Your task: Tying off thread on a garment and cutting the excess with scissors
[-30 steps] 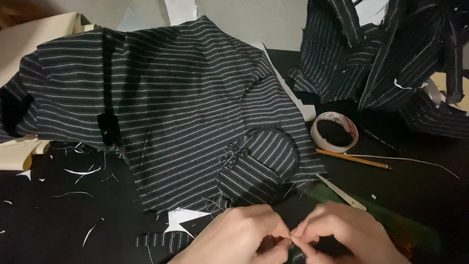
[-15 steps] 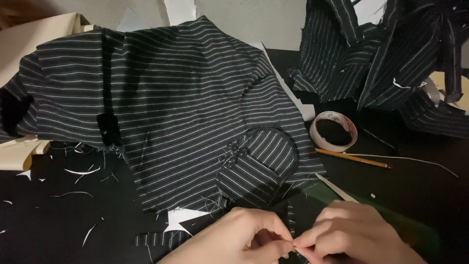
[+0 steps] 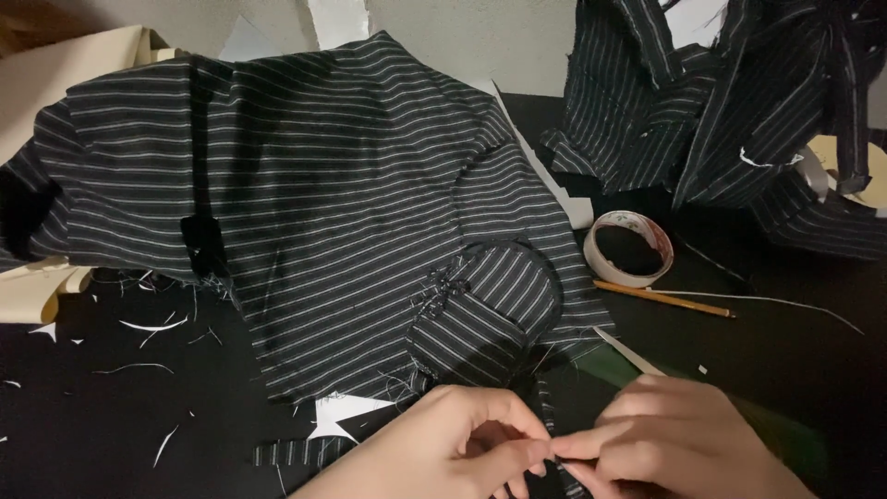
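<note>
A large piece of black fabric with thin white stripes (image 3: pixel 305 185) lies spread on the dark table, with a round cut piece (image 3: pixel 499 296) at its near edge. At the bottom of the view my left hand (image 3: pixel 443 453) and my right hand (image 3: pixel 665 439) meet fingertip to fingertip. Together they pinch a narrow strip of the same striped fabric (image 3: pixel 545 416) that runs down from the round piece. Whatever else sits between my fingers is hidden.
A roll of tape (image 3: pixel 631 248) and a pencil (image 3: pixel 665 299) lie right of the fabric. A heap of striped fabric (image 3: pixel 721 102) fills the back right. White paper scraps (image 3: pixel 342 416) and threads litter the dark table (image 3: pixel 111 407). Cream paper (image 3: pixel 55 74) sits at the left.
My hands have shifted slightly right and down, and the fingertips stay closed on the strip. The fabric on the table has not moved.
</note>
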